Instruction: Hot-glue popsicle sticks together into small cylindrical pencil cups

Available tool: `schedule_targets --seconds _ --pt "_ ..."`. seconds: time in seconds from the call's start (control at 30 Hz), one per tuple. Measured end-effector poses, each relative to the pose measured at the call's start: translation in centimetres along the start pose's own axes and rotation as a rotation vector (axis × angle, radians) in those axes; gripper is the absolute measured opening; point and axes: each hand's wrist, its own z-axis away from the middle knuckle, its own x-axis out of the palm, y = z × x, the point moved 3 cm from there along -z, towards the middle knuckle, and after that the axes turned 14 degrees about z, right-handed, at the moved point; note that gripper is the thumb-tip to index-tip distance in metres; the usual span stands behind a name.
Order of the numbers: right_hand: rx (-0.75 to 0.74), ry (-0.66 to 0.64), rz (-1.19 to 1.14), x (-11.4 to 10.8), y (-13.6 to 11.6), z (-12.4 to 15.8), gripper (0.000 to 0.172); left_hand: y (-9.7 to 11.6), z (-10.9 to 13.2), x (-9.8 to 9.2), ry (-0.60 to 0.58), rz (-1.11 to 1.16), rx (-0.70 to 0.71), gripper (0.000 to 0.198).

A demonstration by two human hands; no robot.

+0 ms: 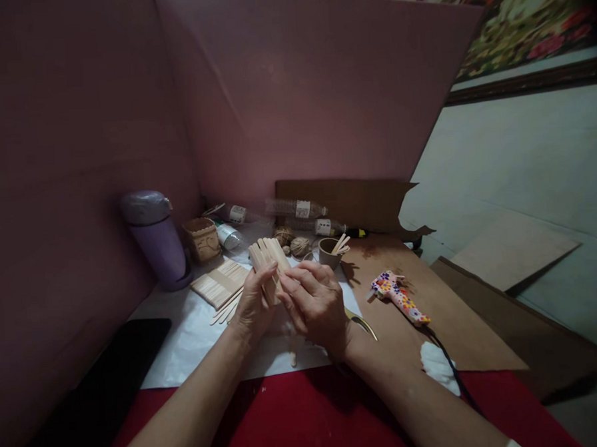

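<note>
In the middle of the head view, my left hand (256, 298) is closed around a bundle-like piece of upright popsicle sticks (269, 253), with the thumb along its front. My right hand (317, 306) has its fingers bent and pressed against the right side of the same piece. Whether the sticks are joined, and what is behind them, is hidden by the fingers. A single popsicle stick (293, 352) lies on the white sheet below the hands. Part of a yellow-edged curved tool (362, 323) shows beyond my right wrist.
Left: a stack of popsicle sticks (219, 284), a purple tumbler (159, 247), a brown decorated pot (202, 240). Behind: plastic bottles (298, 209), twine balls (300, 247), a cup (329, 252) holding sticks. Right: a flowered glue gun (400, 298) with cord on cardboard (459, 328), crumpled white tissue (439, 366).
</note>
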Motion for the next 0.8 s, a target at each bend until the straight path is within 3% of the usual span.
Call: schedule_targets --seconds 0.8 --pt "0.008 -0.056 -0.025 0.06 -0.23 -0.03 0.027 -0.01 -0.34 -0.2 0.037 0.002 0.024 0.029"
